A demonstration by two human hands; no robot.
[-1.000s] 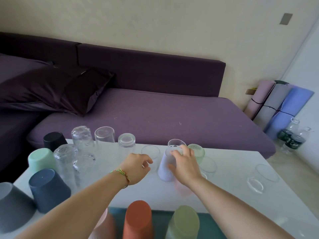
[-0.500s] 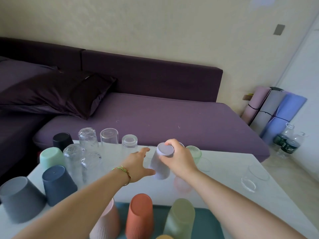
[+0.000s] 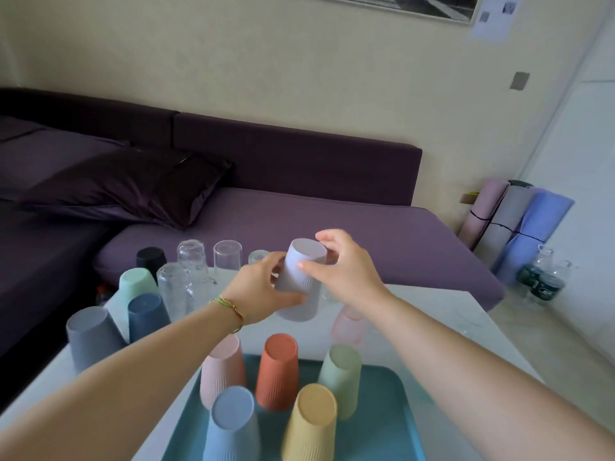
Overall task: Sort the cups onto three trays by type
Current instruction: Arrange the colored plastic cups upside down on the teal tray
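Note:
A lavender ribbed cup (image 3: 298,277) hangs upside down above the white table (image 3: 416,314), held between both hands. My left hand (image 3: 263,291) wraps its lower side, and my right hand (image 3: 342,267) grips near its base. Below, a teal tray (image 3: 392,414) holds several inverted ribbed cups: pink (image 3: 221,371), terracotta (image 3: 278,371), green (image 3: 341,377), blue (image 3: 231,424) and yellow (image 3: 311,424). A pale pink cup (image 3: 347,324) stands behind the tray. At the left stand smooth tapered cups: grey (image 3: 91,334), navy (image 3: 148,316), mint (image 3: 136,284) and black (image 3: 151,259). Clear glasses (image 3: 191,277) cluster behind them.
A purple sofa (image 3: 299,227) with a dark pillow (image 3: 133,184) runs along the table's far edge. Rolled yoga mats (image 3: 515,224) and water bottles (image 3: 539,281) stand on the floor at the right. The table's right side shows faint clear glass rims.
The lavender cup has been lifted off the table and drawn toward me. My left hand has closed onto it. The view tilted down, and the teal tray came into view.

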